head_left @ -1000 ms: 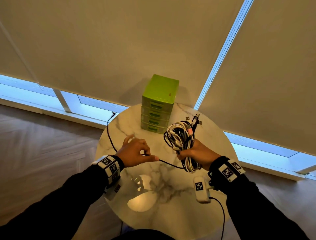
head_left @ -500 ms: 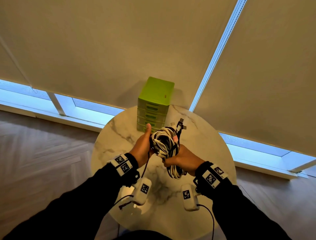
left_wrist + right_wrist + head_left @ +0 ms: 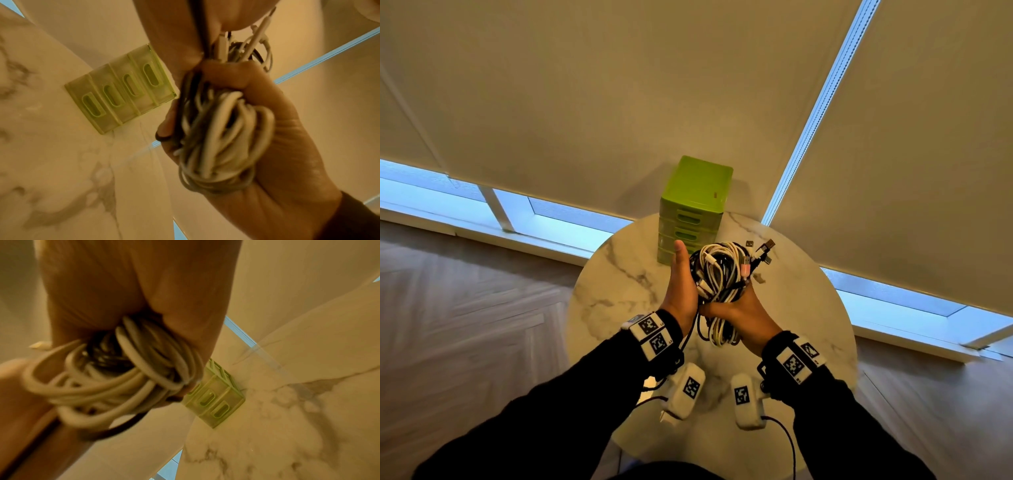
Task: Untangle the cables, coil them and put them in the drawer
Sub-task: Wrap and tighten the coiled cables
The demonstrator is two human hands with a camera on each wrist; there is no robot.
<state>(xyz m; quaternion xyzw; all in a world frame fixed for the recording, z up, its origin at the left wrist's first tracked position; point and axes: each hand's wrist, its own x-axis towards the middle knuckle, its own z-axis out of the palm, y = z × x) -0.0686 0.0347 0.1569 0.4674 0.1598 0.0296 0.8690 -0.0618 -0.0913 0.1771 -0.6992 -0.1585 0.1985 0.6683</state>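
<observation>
Both hands, left hand (image 3: 681,291) and right hand (image 3: 739,313), clasp the coiled cable bundle (image 3: 719,270) above the table (image 3: 619,274); green drawer unit (image 3: 693,212) closed, stowing remains.

A round table (image 3: 619,284) with a white, grey-veined marble top stands on a pale herringbone wood floor (image 3: 465,308), and at its far edge sits a small green drawer unit (image 3: 697,192) with four stacked drawers, all shut, each with a slot handle.
</observation>
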